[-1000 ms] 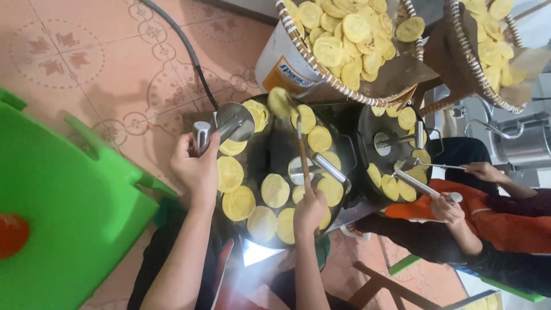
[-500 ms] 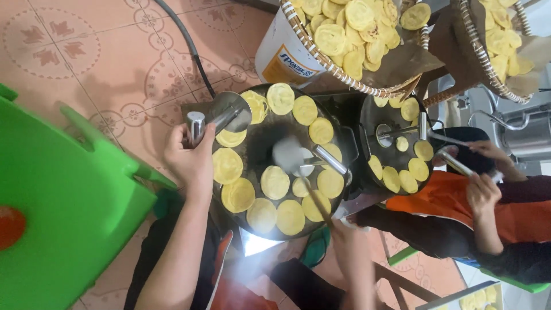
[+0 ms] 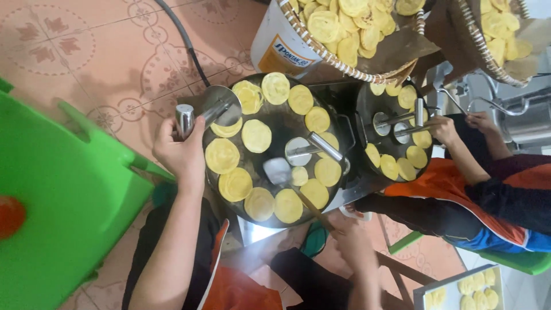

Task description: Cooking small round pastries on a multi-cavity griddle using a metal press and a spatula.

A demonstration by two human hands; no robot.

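A round black griddle (image 3: 282,119) holds several flat yellow round cakes (image 3: 222,156). My left hand (image 3: 179,150) grips the steel handle of a round metal press (image 3: 221,106) at the griddle's left edge. My right hand (image 3: 351,244) holds the wooden handle of a spatula (image 3: 277,170), whose metal blade lies flat on the griddle among the cakes. A second metal press (image 3: 310,147) stands at the griddle's centre, touched by neither hand.
A co-worker's hand (image 3: 445,130) holds a press on a second griddle (image 3: 367,109) at the right. Two woven baskets (image 3: 367,66) of cakes and a white bucket (image 3: 281,46) stand beyond. A green plastic seat (image 3: 63,201) is left; a tray (image 3: 465,287) of cakes is bottom right.
My right hand has drawn back from over the griddle toward me, and the spatula blade now lies among the cakes. My left hand has stayed on the press handle.
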